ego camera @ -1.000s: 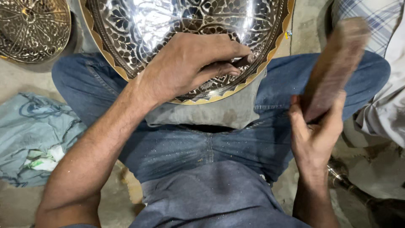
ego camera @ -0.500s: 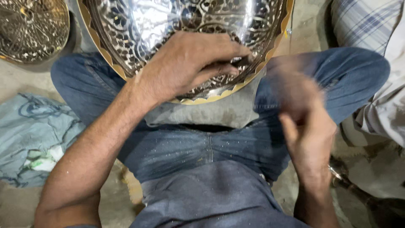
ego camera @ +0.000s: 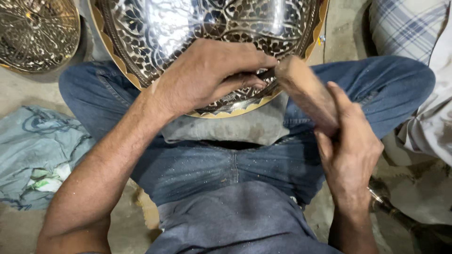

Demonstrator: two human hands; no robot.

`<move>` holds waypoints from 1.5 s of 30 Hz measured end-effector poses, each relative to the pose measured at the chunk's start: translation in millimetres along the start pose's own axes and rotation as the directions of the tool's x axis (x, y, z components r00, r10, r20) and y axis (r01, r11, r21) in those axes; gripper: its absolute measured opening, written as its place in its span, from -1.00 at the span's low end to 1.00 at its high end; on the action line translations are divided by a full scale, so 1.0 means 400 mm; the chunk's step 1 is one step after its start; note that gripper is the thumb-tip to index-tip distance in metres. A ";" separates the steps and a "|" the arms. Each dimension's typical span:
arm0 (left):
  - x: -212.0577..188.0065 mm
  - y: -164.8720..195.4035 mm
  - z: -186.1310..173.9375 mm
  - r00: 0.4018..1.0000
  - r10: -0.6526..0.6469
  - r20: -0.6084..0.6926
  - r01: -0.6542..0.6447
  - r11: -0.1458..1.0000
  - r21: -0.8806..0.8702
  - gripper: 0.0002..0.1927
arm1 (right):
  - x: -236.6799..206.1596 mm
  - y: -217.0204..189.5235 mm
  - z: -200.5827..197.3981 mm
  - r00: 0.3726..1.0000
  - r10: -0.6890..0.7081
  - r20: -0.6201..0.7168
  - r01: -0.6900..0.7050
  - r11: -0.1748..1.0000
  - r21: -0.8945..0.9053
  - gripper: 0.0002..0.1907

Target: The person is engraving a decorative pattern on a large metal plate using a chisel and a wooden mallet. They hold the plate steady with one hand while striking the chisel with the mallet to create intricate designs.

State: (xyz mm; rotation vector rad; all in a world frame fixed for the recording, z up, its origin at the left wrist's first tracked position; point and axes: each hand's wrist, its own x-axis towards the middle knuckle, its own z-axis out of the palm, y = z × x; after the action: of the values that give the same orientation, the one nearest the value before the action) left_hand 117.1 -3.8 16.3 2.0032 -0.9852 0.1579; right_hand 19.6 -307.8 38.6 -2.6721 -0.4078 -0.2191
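A large engraved metal tray [ego camera: 155, 33] with a scalloped golden rim rests against my knees on a grey pad [ego camera: 245, 127]. My left hand [ego camera: 212, 75] lies on the tray's near edge, fingers closed on a small dark chisel [ego camera: 266, 74] whose end pokes out to the right. My right hand [ego camera: 348, 146] grips a wooden mallet [ego camera: 306, 91], and its blurred head sits right at the chisel's end. My legs in blue jeans spread under the tray.
A second engraved round dish [ego camera: 37, 33] lies at the upper left on the floor. A crumpled blue-grey cloth [ego camera: 33, 150] lies at the left. Checked fabric [ego camera: 405, 28] and a person's pale clothing [ego camera: 433, 117] are at the right.
The mallet in my right hand has swung down from its raised position at the right to the chisel's end. My left hand has stayed on the tray's edge.
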 end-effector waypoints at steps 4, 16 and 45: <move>-0.004 0.003 -0.003 1.000 0.008 0.002 -0.008 1.000 -0.007 -0.65 | 0.007 -0.007 0.007 0.976 0.218 0.026 -0.217 0.942 0.256 -0.47; 0.000 -0.007 0.007 1.000 0.007 0.012 -0.008 1.000 0.025 -0.65 | 0.008 -0.002 -0.004 0.997 0.055 -0.051 -0.052 0.997 0.052 -0.29; -0.023 0.025 0.014 0.928 -0.277 -0.248 0.241 0.956 -0.167 -0.68 | 0.079 -0.054 0.078 0.902 0.419 0.099 -0.388 0.693 0.608 -0.46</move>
State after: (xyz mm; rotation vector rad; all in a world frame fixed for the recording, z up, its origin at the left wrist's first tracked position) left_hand 102.4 -5.7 15.3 1.9071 -0.5375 0.2075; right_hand 45.2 -267.5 25.6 -2.0210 0.1331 -0.0022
